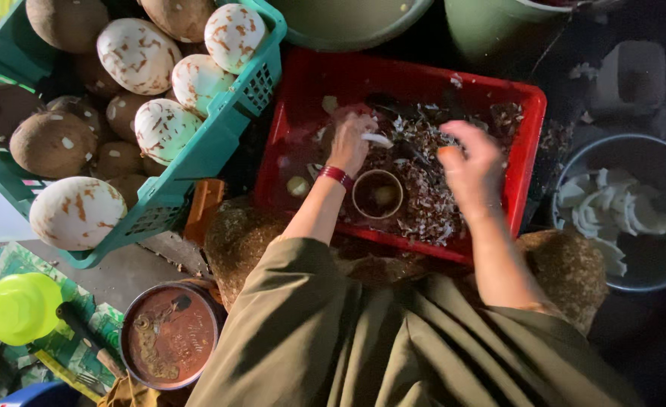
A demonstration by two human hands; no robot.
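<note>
Two hands over a red tray (303, 90), both busy among brown shavings (423, 196). Left hand (350, 143) curled, fingers pressed onto a small white piece (378, 140) at the fingertips; whether a true pinch or only a touch, cannot tell through the blur. Right hand (472, 162) lifted just above the shavings, fingers loosely spread, seemingly holding nothing, though motion blur leaves that uncertain.

Just below the left hand, near the wrist with its red band (336, 175), a small round cup (377, 194) sitting upright in the tray, something pale inside. Left of the wrist, one pale lump (297, 186) on the tray floor.

Judging by the heap of shavings, plenty of paring already done. Off to the right of the right hand, well apart, a grey bowl (649, 264) partly filled with white chunks (608, 211): finished pieces, most likely. To the left of the left hand, a teal crate (197, 158) stacked with round coconuts (137, 56), some mostly white with brown flecks, others brown all over; much left to work through, by the look of it.

Nearer the body: olive clothing (363, 339), a round rusty tin (170, 335) at lower left, and a lime-green lid (22, 307) beside it on printed sheets.
</note>
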